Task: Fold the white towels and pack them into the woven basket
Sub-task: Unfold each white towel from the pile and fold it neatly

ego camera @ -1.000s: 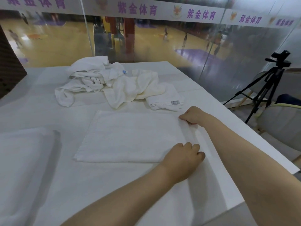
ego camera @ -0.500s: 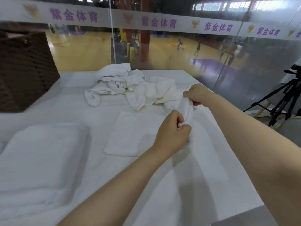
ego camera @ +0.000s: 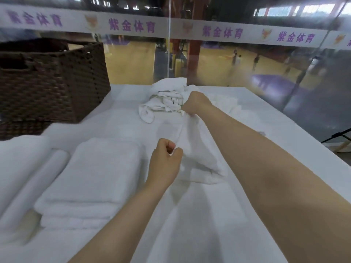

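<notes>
- Right of centre in the frame, I've got the towel [ego camera: 197, 149] lifted off the table [ego camera: 256, 118], mid-fold. My right hand [ego camera: 194, 103] has its fingers curled tight around the far corner, up near the middle.
- My left hand [ego camera: 167, 158] pinches the near edge between thumb and curled fingers, a bit lower and left of the other one.
- Between the two grips the cloth sags and bunches, with its bottom end resting on the table, so I'd say the fold is only half carried over.
- To do this bit well I reckon: pull the two corners apart so the edge goes taut, then lay it down onto the opposite edge and line up the corners before letting go.
- Lower left sits the folded stack [ego camera: 95, 177], with the unfolded pile [ego camera: 165, 99] top centre just behind my right hand.
- Woven basket [ego camera: 53, 80] is upper left, well apart from the towel I'm holding, so packing looks a way off.
</notes>
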A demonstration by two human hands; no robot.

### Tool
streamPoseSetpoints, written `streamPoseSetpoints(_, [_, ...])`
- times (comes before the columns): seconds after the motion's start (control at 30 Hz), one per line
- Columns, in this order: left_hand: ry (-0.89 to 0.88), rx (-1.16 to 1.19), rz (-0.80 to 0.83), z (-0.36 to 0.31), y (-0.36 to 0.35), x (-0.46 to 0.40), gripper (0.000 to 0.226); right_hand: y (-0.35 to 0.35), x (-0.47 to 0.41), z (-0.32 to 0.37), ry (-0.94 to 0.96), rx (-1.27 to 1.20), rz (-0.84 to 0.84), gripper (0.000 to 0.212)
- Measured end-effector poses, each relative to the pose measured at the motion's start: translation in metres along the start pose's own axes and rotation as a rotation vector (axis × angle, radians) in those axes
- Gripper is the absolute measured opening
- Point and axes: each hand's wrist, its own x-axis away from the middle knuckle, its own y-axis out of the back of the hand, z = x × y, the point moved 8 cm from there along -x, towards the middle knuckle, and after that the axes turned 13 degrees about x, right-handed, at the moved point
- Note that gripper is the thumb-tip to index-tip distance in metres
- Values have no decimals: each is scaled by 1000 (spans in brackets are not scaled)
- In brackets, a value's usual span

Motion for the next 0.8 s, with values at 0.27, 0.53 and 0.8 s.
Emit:
streamPoseSetpoints(0.27, [131,2,-40,59,23,1,6,-60,0,37,27,105,68,17])
streamPoseSetpoints(0.53, [-32,-211,-12,58,27,2,13,-82,2,36,20,107,88,20])
streamPoseSetpoints(0.8, [-266,-394,120,16,-1,-10,44,-51,38,-9,16,-468,5,10])
